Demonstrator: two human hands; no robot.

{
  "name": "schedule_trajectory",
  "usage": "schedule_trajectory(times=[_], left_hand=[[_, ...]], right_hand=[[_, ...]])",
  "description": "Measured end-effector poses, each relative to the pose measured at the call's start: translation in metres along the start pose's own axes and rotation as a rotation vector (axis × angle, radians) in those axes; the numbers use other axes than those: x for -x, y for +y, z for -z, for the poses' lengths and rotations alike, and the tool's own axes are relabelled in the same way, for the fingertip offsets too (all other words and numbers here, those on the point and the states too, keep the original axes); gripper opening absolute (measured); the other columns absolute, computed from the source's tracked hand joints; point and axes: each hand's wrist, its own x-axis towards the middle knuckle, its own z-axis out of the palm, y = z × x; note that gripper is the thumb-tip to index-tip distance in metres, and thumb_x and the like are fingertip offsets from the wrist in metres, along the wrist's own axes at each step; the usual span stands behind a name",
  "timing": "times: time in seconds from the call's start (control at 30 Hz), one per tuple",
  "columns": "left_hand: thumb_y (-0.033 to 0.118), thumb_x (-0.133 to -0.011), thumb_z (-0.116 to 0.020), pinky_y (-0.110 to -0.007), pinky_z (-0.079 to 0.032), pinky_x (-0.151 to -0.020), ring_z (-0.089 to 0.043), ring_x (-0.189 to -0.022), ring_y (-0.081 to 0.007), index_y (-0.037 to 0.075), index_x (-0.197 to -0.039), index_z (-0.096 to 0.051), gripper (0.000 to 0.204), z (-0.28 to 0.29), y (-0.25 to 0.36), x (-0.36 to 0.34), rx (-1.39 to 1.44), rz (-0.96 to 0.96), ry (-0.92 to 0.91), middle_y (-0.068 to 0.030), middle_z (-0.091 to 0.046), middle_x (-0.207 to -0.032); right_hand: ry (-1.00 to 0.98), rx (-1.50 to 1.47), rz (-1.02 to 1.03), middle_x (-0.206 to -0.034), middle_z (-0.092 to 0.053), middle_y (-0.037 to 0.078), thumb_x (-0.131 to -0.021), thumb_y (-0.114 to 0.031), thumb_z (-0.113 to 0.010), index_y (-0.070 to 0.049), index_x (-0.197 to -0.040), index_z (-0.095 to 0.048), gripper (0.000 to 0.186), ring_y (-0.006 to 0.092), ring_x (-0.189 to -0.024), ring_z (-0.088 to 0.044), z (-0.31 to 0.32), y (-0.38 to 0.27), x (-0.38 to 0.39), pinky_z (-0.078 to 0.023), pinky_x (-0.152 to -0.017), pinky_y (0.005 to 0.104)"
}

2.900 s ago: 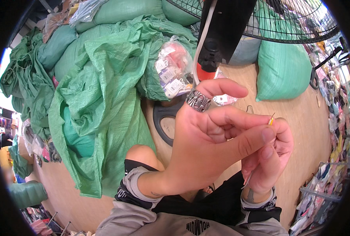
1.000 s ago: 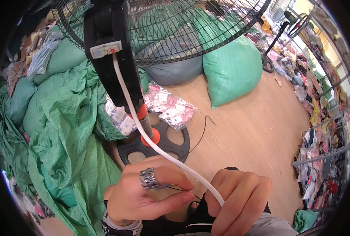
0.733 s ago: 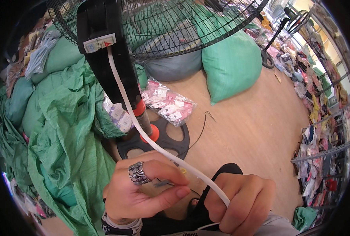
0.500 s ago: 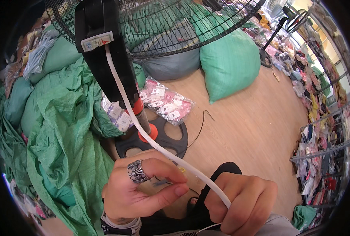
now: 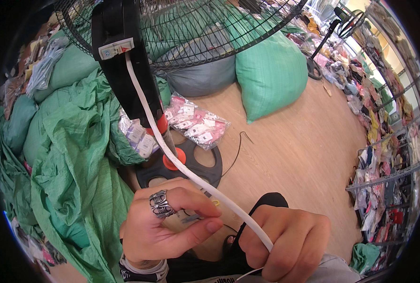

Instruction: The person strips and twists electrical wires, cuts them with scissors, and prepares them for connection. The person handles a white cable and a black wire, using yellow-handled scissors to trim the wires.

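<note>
A thick white cable runs from the black neck of a standing fan, passes over my left hand and ends inside my right hand. My right hand is closed around it in a fist. Below that fist a thinner white strand comes out. My left hand, with a silver ring, is beside the cable, its thumb and forefinger tips pinched together. Whatever lies between those tips cannot be made out. A small yellow piece shows by the forefinger.
The fan's wire cage and round black base stand ahead. Green sacks and crumpled green sheeting crowd the left and back. A clear bag of pink-and-white packets lies near the base. Shelves of packaged goods line the right.
The view has shifted slightly, so the fan and sacks sit a little further left. Both hands keep nearly the same pose, the right one still on the cable.
</note>
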Motion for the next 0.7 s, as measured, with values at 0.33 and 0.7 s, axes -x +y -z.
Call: schedule_trajectory(times=[0.33, 0.7], left_hand=[[0.001, -0.070, -0.079, -0.028, -0.048, -0.059, -0.063, -0.066, -0.0195, 0.002, -0.082, -0.066, 0.018, 0.001, 0.000, 0.004, 0.003, -0.005, 0.005, -0.0085, -0.066, -0.075], [0.001, -0.067, -0.080, -0.028, -0.046, -0.056, -0.062, -0.063, -0.0186, 0.004, -0.080, -0.067, 0.018, -0.003, -0.002, 0.006, 0.011, 0.004, 0.046, -0.0076, -0.066, -0.072]], right_hand=[[-0.086, -0.025, 0.046, -0.055, -0.049, 0.002, -0.084, 0.001, -0.063, 0.000, -0.064, -0.061, 0.019, 0.0094, -0.040, -0.039, 0.002, 0.006, -0.004, -0.027, -0.037, 0.0231], [-0.211, -0.047, 0.108, -0.052, -0.043, 0.000, -0.079, 0.002, -0.068, 0.000, -0.064, -0.062, 0.016, 0.0082, -0.037, -0.032, 0.014, 0.010, -0.007, -0.019, -0.036, 0.0252]])
